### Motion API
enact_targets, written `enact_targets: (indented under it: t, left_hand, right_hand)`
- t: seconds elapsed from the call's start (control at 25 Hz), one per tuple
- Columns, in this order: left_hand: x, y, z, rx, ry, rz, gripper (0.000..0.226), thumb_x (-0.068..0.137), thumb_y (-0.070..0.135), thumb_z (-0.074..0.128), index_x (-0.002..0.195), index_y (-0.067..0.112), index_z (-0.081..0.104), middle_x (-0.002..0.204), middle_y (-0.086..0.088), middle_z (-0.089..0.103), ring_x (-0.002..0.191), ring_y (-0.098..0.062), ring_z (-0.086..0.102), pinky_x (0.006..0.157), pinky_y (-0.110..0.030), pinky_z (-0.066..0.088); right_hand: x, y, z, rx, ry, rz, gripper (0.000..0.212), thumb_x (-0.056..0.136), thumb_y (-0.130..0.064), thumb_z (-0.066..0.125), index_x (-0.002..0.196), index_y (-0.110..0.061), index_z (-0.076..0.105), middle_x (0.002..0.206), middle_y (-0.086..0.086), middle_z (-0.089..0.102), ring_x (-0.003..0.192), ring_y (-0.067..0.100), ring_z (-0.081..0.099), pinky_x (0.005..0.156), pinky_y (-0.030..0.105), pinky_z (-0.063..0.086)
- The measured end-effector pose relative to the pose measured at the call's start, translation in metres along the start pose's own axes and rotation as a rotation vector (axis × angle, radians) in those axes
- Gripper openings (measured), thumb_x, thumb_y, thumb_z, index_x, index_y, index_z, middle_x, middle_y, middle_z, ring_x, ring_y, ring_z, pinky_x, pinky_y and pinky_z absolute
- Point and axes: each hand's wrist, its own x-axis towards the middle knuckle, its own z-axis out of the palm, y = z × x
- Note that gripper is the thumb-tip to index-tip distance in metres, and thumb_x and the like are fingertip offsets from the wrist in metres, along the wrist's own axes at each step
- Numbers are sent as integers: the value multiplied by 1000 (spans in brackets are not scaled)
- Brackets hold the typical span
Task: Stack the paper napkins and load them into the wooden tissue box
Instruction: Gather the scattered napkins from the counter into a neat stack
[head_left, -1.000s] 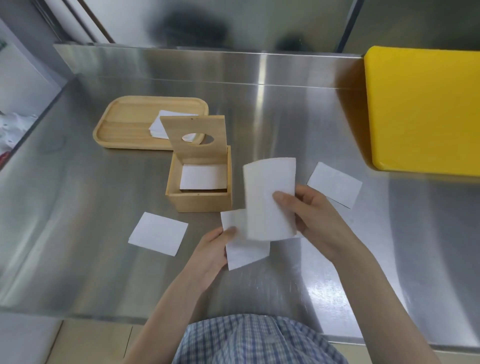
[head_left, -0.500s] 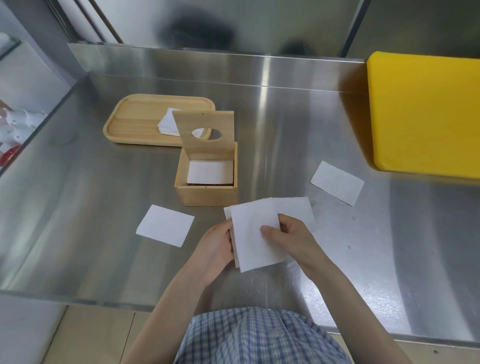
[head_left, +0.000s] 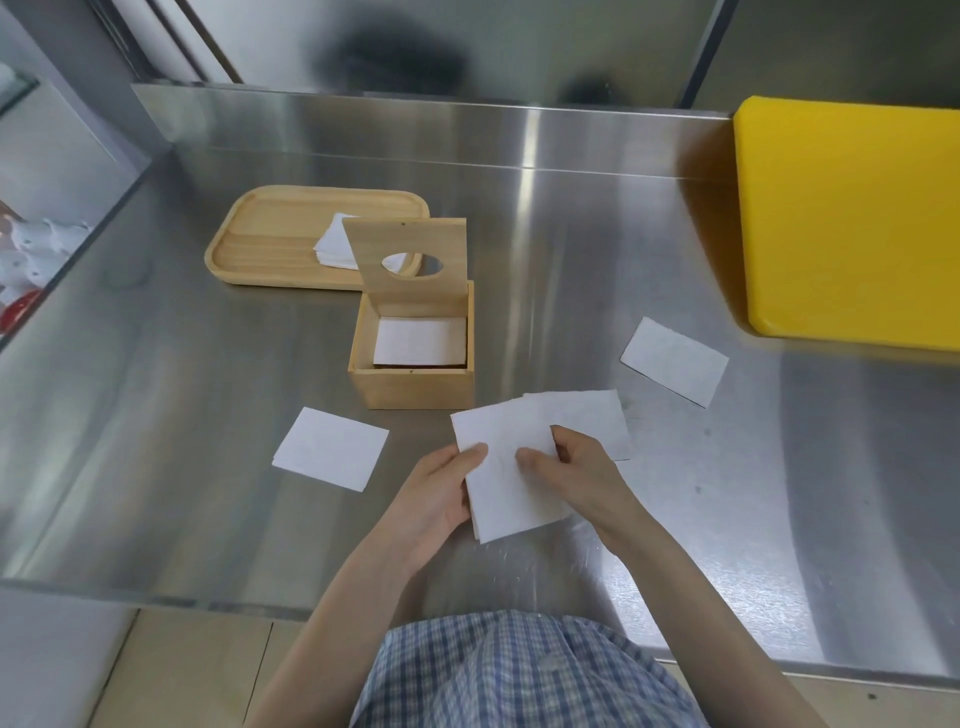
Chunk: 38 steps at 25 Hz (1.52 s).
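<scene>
The napkin lifted a second ago now lies on the stack (head_left: 511, 483); left hand (head_left: 434, 499) and right hand (head_left: 576, 475) fingers pinch it, squaring edges; the box (head_left: 413, 382) waits at 11 o'clock.

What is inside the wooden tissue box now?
The wooden tissue box, its lid standing open, holds white napkins. Only the top sheet shows; how many lie under it is hidden by that sheet and the walls.

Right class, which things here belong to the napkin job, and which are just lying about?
Job: white paper napkins in both hands, loose napkins on the steel counter, open wooden tissue box, wooden tray with napkins.
Lying about: yellow plastic board.
</scene>
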Motion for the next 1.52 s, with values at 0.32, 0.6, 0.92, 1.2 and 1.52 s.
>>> enact_targets:
  t: [0.32, 0.6, 0.92, 1.2, 1.52]
  left_hand:
    - [5, -1, -8, 41, 112, -43, 16, 95, 17, 44, 93, 15, 59, 94, -1, 71, 91, -18, 66, 71, -29, 53]
    - [16, 4, -7, 52, 169, -97, 17, 95, 18, 45, 99, 10, 60, 96, -3, 69, 89, -18, 65, 71, -29, 51]
    - [21, 10, -3, 71, 195, -146, 14, 95, 17, 45, 95, 12, 57, 97, -5, 66, 93, -21, 62, 74, -30, 49]
    - [16, 11, -6, 83, 220, -137, 18, 95, 19, 44, 108, 9, 53, 106, -8, 63, 98, -23, 60, 82, -36, 47]
    - [9, 10, -8, 36, 223, -92, 30, 96, 20, 42, 121, 5, 50, 118, -11, 60, 113, -30, 55, 99, -44, 42]
  right_hand:
    - [25, 5, -42, -234, 128, -28, 11, 88, -22, 58, 96, -23, 65, 96, -4, 65, 84, 9, 59, 73, 14, 46]
    - [63, 2, -45, -791, 96, -139, 41, 86, -16, 58, 126, -13, 50, 135, 7, 46, 122, 29, 44, 102, 33, 36]
    - [74, -2, -46, -934, 99, -24, 49, 81, -24, 65, 126, -15, 48, 125, 14, 43, 117, 31, 40, 102, 35, 34]
    - [62, 0, -44, -893, 108, 6, 25, 90, -20, 51, 109, -3, 55, 117, 18, 51, 112, 34, 47, 87, 37, 43]
    - [15, -28, -59, -408, 214, -163, 18, 90, -16, 52, 72, -15, 54, 60, -7, 55, 65, 12, 54, 48, 13, 38]
